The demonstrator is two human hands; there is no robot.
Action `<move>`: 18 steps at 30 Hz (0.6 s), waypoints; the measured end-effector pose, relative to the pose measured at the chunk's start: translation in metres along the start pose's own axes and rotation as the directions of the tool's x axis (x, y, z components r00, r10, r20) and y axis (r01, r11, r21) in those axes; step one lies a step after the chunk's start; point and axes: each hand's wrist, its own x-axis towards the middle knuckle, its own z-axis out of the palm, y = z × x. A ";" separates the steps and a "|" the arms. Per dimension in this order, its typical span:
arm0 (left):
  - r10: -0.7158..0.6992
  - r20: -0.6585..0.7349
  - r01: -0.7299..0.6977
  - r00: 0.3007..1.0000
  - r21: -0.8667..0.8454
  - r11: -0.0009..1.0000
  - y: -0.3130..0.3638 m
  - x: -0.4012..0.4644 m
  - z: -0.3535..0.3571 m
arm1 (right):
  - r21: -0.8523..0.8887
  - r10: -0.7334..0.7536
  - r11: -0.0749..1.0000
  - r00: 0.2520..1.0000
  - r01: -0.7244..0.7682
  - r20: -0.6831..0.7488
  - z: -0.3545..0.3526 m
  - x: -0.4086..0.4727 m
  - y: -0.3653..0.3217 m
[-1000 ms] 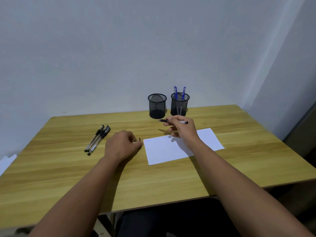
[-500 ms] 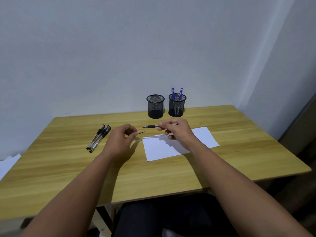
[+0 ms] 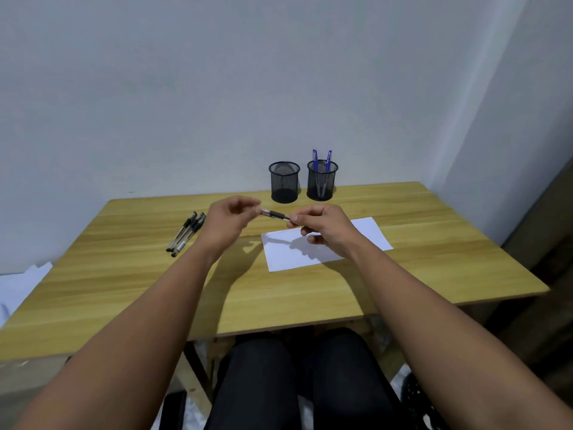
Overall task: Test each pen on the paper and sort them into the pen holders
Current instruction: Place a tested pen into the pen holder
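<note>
Both hands held 1 black pen (image 3: 277,215) in the air over the table's (image 3: 434,243) middle. Right hand (image 3: 322,229) pinched the barrel, left hand (image 3: 231,217) pinched the tip end, probably recapping. Pen axis ran left-right, holders (image 3: 284,181) beyond, at the back edge.

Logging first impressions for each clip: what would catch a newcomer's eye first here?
Both hands meet above the wooden table: the right hand grips a black pen while the left hand pinches its tip end, just left of the white paper. At the back stand two black mesh holders, the right holder with two blue pens, the left holder seemingly empty. Spare black pens lie at left.
</note>
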 end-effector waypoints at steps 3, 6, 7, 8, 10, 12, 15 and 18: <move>-0.064 -0.031 0.058 0.997 -0.154 0.986 0.012 -0.002 0.008 | 0.018 0.014 1.000 0.999 -0.015 0.030 0.004 -0.005 0.001; -0.043 -0.090 0.032 0.995 -0.113 0.993 0.018 -0.004 0.018 | 0.035 0.000 0.999 1.000 -0.001 0.020 0.011 -0.008 0.003; -0.026 -0.113 0.016 0.993 -0.088 0.996 0.019 -0.004 0.021 | 0.034 -0.014 0.999 1.000 0.014 0.003 0.013 -0.009 0.004; -0.008 -0.136 0.000 0.991 -0.060 0.998 0.019 -0.004 0.024 | 0.027 -0.033 0.999 0.999 0.033 -0.017 0.015 -0.009 0.005; 0.010 -0.165 -0.012 0.986 -0.013 1.000 0.019 -0.004 0.031 | 0.003 -0.085 0.996 0.995 0.085 -0.052 0.017 -0.010 0.008; 0.009 -0.180 -0.004 0.984 0.031 1.000 0.020 -0.004 0.031 | -0.020 -0.125 0.992 0.990 0.124 -0.069 0.021 -0.010 0.010; 0.013 -0.152 0.000 0.988 0.086 0.996 0.024 -0.001 0.028 | -0.047 -0.128 0.991 0.989 0.125 -0.073 0.024 -0.009 0.008; 0.024 -0.069 -0.017 0.997 0.104 0.994 0.031 0.010 0.024 | -0.143 -0.097 0.985 0.995 0.091 -0.031 0.021 -0.001 -0.004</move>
